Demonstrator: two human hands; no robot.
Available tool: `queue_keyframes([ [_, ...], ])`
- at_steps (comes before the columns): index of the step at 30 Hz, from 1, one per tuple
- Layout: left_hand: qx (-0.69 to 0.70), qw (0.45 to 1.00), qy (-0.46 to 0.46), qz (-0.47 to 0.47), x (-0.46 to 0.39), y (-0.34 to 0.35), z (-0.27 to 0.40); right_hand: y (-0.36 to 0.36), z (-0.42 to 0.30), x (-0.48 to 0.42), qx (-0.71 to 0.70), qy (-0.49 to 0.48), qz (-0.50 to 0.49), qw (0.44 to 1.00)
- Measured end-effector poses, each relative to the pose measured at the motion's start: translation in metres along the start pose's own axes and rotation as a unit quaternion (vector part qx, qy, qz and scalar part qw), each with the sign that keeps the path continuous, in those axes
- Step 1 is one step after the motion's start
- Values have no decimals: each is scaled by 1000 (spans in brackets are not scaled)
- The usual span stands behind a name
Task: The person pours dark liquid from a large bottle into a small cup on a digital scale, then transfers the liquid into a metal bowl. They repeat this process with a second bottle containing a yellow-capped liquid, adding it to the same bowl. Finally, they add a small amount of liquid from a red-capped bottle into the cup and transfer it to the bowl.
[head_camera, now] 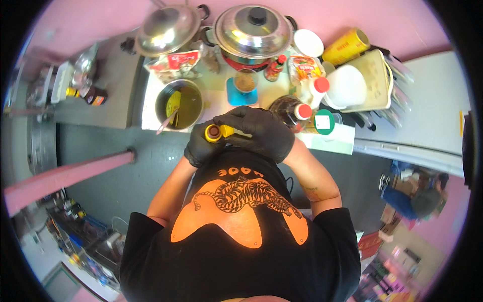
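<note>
My left hand [203, 145], in a black glove, is closed around a bottle whose yellow-rimmed mouth [214, 133] faces up at me; its body is hidden. Against that mouth sits a yellow cap [226, 130], and the gloved fingers of my right hand [260, 132] hold it from the other side. Just beyond my hands, a clear cup [245, 80] with brown contents stands on a blue square base [241, 99]. To the left is a metal pot [158, 99] of yellowish liquid, a pink-handled utensil [167, 122] leaning out over its rim.
Two lidded pans [253, 32] stand along the wall. At right are a red-capped dark bottle [283, 109], a green-lidded jar [324, 122], a sauce bottle [275, 68] and a cream bin [371, 81]. A pink post [71, 171] rises at left. Another person [411, 200] is low at far right.
</note>
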State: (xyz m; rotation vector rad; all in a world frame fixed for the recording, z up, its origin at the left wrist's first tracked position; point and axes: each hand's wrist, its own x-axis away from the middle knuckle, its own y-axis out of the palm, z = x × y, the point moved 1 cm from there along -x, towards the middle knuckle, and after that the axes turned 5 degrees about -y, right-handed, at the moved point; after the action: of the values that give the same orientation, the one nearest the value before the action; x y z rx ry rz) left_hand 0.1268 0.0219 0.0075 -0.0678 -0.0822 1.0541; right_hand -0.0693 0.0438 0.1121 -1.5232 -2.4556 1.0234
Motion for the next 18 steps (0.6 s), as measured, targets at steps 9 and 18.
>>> queue_keyframes([
  [9,-149,984,94,-10,25,-13,-7,16,-13,-39,78,-138,-166,973],
  [18,-176,982,32,53,57,-34,-19,60,-1,-76,262,-85,-185,943],
])
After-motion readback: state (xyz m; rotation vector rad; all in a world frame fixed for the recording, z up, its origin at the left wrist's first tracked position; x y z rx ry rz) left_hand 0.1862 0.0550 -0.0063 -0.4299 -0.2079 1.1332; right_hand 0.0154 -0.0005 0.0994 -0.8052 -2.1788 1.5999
